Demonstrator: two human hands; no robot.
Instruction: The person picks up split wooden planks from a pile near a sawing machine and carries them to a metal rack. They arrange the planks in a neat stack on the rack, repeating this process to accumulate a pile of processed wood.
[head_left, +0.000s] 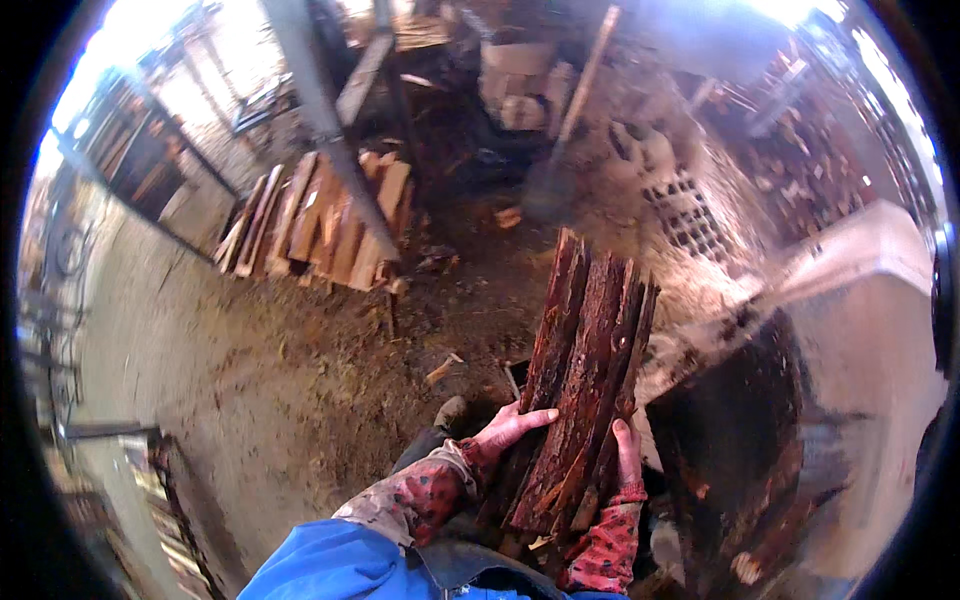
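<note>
In front of my body is a bundle of several long, reddish-brown slabs of wood with bark (585,385), tilted away from me. My left hand (514,430) grips its left side, with the thumb lying over the bark. On the opposite side my right hand (627,452) is closed against the edge, thumb up; its other fingers are hidden behind the wood. Red patterned sleeves cover both forearms. A boot (452,412) shows on the ground just beyond my left hand.
Sawn boards (320,225) lie stacked at the far left, beside a slanting metal post (335,140). To my right is a large dark, open-looking box or bin (735,420) with a pale side. A long wooden handle (588,75) leans ahead; chopped wood (800,165) is heaped far right.
</note>
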